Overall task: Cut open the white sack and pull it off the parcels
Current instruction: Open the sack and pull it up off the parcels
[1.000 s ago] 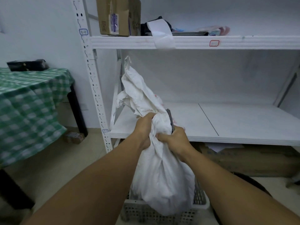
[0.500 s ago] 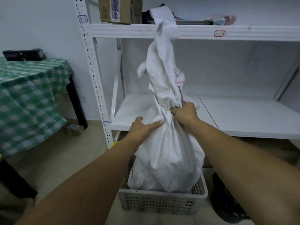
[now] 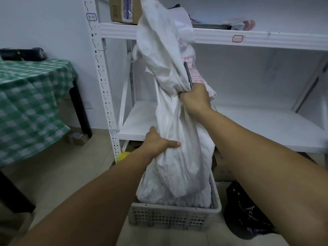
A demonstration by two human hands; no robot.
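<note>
A white woven sack (image 3: 177,153) stands stretched upward out of a grey perforated crate (image 3: 170,217) on the floor. My right hand (image 3: 195,99) is clenched on the sack's bunched upper part, together with a thin dark tool (image 3: 188,75) that sticks up from the fist. Lower down, my left hand (image 3: 159,142) presses and grips the sack's left side, thumb lying across the fabric. The loose top of the sack reaches up past the upper shelf. The parcels inside are hidden by the fabric.
A white metal shelving unit (image 3: 248,38) stands right behind the crate, with a cardboard box (image 3: 122,9) on its upper shelf. A table under a green checked cloth (image 3: 30,103) is at the left. A black bag (image 3: 245,210) lies on the floor right of the crate.
My right hand has pulled the sack's neck higher, stretching it upward. My left hand let go of the neck, slid down and now holds the sack's side. The sack's bottom rests in the crate.
</note>
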